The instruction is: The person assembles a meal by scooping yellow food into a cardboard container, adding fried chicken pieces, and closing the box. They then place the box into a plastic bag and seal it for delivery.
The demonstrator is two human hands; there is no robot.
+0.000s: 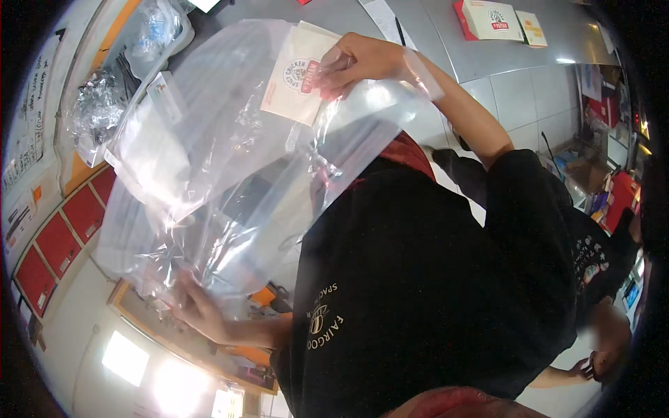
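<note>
A large clear plastic bag (230,115) stretches between my two hands. At the top, my right hand (347,65) pinches the plastic, and some of it lies over the wrist. My right fingertips overlap a cream paper packet (290,70) with a printed round emblem; whether they grip it too is unclear. My left hand (196,308), lower left and blurred, has its fingers closed on the bag's lower end. Glare and folds hide parts of both hands' fingers. Through the plastic a white surface or sheet shows faintly at left.
The steel counter (454,57) holds printed cartons (494,21), a written sheet (384,21) and a black pen (400,32). A plastic tub (180,31) with clear wrapping stands top left. Red cabinet doors (83,217) line the wall. Another person (601,251) stands at far right.
</note>
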